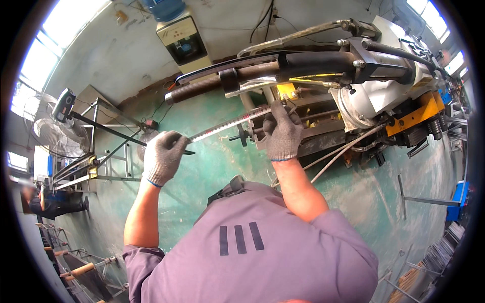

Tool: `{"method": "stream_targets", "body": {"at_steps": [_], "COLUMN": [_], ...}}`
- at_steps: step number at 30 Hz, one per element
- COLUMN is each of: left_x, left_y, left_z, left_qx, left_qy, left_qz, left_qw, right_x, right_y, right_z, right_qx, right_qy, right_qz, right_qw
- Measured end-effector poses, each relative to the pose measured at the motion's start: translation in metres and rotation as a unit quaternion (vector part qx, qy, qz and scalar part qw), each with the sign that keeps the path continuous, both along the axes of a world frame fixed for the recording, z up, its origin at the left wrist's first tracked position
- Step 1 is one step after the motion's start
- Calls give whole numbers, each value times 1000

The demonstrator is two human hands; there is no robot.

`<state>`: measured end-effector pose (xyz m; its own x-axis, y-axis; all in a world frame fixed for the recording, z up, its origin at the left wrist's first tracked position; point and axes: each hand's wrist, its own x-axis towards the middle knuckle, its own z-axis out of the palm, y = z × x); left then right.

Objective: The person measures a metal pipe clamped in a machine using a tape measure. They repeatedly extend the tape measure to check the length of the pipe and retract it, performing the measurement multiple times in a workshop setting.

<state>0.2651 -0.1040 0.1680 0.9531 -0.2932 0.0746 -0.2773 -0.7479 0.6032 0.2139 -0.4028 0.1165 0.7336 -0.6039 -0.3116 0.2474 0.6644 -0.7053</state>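
A pale measuring tape (pixel 230 124) with black and red marks stretches between my two gloved hands, rising toward the right. My left hand (pixel 165 154), in a grey knit glove, is closed on its lower left end. A short dark tip pokes out beside that hand; whether it belongs to the black bar behind is unclear. My right hand (pixel 283 132), gloved the same way, is closed around the upper right end, against the frame of a machine (pixel 323 121). Above the tape runs the machine's dark threaded rod (pixel 199 91), apart from it.
A water dispenser (pixel 183 40) stands by the wall. On the left are a metal frame (pixel 93 161), a black bar (pixel 108 129) and a white fan (pixel 63 134). Another person (pixel 58 204) is at far left. Hoses (pixel 348 146) hang from the machine over the green floor (pixel 202 171).
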Motion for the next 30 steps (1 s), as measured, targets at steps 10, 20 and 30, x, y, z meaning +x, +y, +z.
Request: {"method": "stream_targets", "body": {"at_steps": [10,20,30], "left_x": [2,14,14], "left_y": [1,-9,-8], "left_z": [47,56,53], "left_qx": [69,92,75], "left_qy": [-190,-208,-171], "left_qz": [34,35,46], "left_qw": [979,973,981], "right_x": [25,36,13], "right_y": [7,0,-15], "right_z": [6,-14,-5], "right_qx": [6,-112,-99], "right_qy": [-53,-83,-8], "right_qz": [42,49,5], "right_qw": [998,989,995]}}
